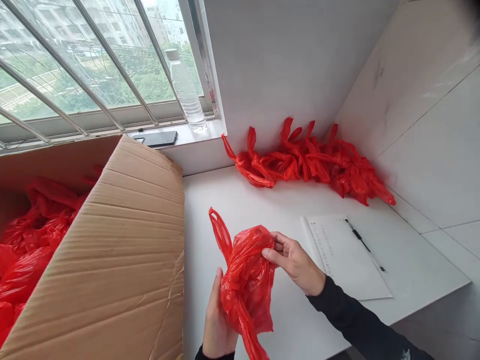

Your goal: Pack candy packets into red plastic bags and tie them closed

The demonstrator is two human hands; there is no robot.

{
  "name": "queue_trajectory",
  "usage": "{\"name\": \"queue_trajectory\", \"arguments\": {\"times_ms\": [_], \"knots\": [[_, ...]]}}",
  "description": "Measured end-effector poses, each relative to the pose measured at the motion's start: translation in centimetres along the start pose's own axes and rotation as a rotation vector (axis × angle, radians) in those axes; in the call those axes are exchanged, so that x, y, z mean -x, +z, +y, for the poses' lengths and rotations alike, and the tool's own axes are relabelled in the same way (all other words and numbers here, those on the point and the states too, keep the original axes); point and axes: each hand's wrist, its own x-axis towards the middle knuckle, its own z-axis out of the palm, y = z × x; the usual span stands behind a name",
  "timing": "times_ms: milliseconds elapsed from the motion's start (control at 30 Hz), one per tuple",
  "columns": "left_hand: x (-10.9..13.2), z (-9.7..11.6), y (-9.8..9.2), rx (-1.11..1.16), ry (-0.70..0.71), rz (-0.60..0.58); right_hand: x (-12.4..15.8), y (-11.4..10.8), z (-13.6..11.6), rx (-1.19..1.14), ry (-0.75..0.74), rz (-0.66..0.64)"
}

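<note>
I hold a crumpled red plastic bag [245, 280] above the white table [285, 320]. My left hand [216, 320] grips the bag's lower part from the left, its fingers hidden behind the plastic. My right hand [294, 260] pinches the bag's upper right edge with thumb and fingers. One bag handle sticks up at the upper left of the bundle.
A big open cardboard box [123, 260] full of red bags [33, 240] stands at the left. A row of knotted red bags [311, 162] lies along the back wall. A paper sheet [345, 255] with a pen [362, 242] lies right. A water bottle [186, 90] and phone [159, 138] sit on the windowsill.
</note>
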Motion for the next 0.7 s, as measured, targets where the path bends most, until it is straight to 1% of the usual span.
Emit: {"name": "queue_trajectory", "arguments": {"times_ms": [33,100,200,267,333,433,500,600,633,700], "knots": [[0.2,0.3,0.1,0.006,0.005,0.003,0.1,0.0,0.0,-0.008,-0.004,0.032],[0.6,0.7,0.4,-0.044,0.078,0.028,0.2,-0.1,-0.2,-0.020,-0.003,0.068],[0.8,0.9,1.0,-0.254,0.213,0.097,0.4,-0.3,-0.5,-0.027,0.021,0.082],[0.6,0.9,1.3,-0.355,0.230,0.169,0.5,-0.4,-0.7,-0.015,0.037,0.099],[0.4,1.1,1.5,-0.382,0.199,0.219,0.6,-0.4,-0.9,0.007,0.055,0.128],[0.4,1.3,2.2,-0.374,0.145,0.235,0.8,-0.5,-1.0,-0.008,0.104,0.138],[0.7,1.6,3.0,-0.341,0.143,0.239,0.8,-0.6,-0.9,-0.052,0.133,0.135],[1.3,2.0,3.8,-0.198,0.144,0.245,0.8,-0.7,-0.8,-0.126,0.145,0.166],[1.4,2.1,3.6,-0.139,0.135,0.249,0.8,-0.7,-0.8,-0.148,0.140,0.179],[1.5,2.2,2.4,-0.041,0.109,0.254,0.7,-0.7,-0.7,-0.195,0.129,0.188]]}}
